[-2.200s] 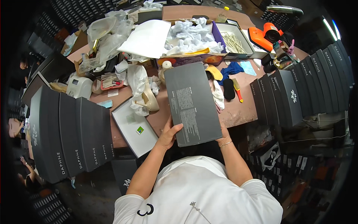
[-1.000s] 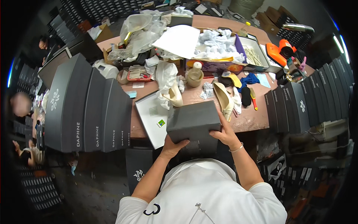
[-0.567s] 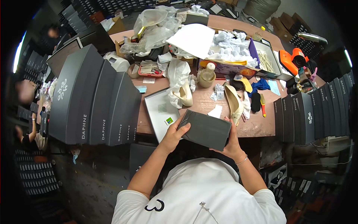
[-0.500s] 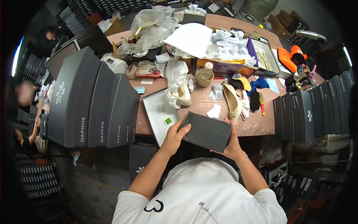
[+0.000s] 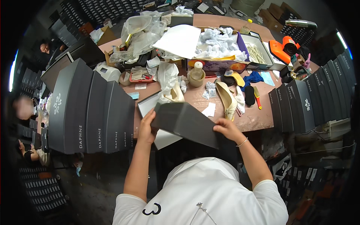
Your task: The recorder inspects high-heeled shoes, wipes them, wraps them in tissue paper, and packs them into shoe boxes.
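Between my two hands is a dark grey shoe box [image 5: 193, 125], tilted above the table's near edge. My left hand [image 5: 147, 127] grips its left end, while my right hand [image 5: 228, 130] is closed on its right end with the thumb on top. Partly behind it lies an open shallow shoebox part [image 5: 165, 139] with a white inside. A cream high-heeled shoe [image 5: 226, 98] rests on the table just beyond the box. Its mate, another cream shoe [image 5: 176, 93], lies at the white inside's far end next to crumpled white paper [image 5: 167, 75].
Tall stacks of dark shoe boxes stand at left [image 5: 71, 112] and right [image 5: 311, 97]. Farther back are a purple carton [image 5: 219, 66] of crumpled paper, a jar with a bottle [image 5: 197, 75], a tray of sticks [image 5: 256, 54] and an orange tool [image 5: 279, 51]. A yellow-red brush [image 5: 257, 97] lies at right.
The shoe box has been turned and tipped up, so another face shows. My left hand has moved left to its end; the right hand has shifted its hold. The view has shifted slightly.
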A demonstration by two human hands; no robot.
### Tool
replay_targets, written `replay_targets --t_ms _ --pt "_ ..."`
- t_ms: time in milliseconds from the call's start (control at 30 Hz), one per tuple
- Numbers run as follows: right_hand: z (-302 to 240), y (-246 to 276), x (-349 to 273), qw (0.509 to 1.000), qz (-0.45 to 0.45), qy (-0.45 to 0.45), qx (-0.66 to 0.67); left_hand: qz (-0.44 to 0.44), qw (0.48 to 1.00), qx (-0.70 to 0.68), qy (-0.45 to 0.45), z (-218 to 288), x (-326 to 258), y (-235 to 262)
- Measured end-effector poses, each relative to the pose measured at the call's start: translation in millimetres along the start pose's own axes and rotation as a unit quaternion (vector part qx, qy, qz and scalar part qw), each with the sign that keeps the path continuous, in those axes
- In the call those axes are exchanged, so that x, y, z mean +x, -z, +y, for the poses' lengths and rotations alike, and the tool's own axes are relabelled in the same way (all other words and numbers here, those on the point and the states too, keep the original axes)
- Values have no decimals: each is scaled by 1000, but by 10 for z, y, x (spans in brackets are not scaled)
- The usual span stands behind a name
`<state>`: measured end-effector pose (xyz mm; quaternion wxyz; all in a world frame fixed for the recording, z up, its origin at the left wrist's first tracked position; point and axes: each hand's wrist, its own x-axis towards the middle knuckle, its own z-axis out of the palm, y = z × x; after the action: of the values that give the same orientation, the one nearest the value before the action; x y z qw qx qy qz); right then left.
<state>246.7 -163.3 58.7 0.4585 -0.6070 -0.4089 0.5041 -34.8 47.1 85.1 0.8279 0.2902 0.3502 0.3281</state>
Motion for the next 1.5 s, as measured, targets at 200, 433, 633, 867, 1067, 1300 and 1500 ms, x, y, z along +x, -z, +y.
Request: replay_targets --t_ms 200,433,633,867,1067,1300,1500 --pt "-1388 152 12 950 -24 30 -310 -12 812 458 -361 -96 -252 -374" --pt "-1343 -229 192 890 -94 93 -437 -172 791 498 -311 -1129 0 -920" --pt "-1632 339 -275 938 -94 206 -263 -36 893 349 -282 -1198 69 -637" --pt "-1179 321 -550 922 -69 132 -356 -1 960 212 -181 -1059 479 -434" --pt "-1072 324 -280 957 22 135 -254 -177 941 174 -230 -723 309 -687" --pt "-955 339 -170 973 48 115 -192 -227 908 312 -164 -410 64 -1025" --pt "-948 360 -183 976 69 115 -173 -239 932 253 -99 -468 209 -1127"
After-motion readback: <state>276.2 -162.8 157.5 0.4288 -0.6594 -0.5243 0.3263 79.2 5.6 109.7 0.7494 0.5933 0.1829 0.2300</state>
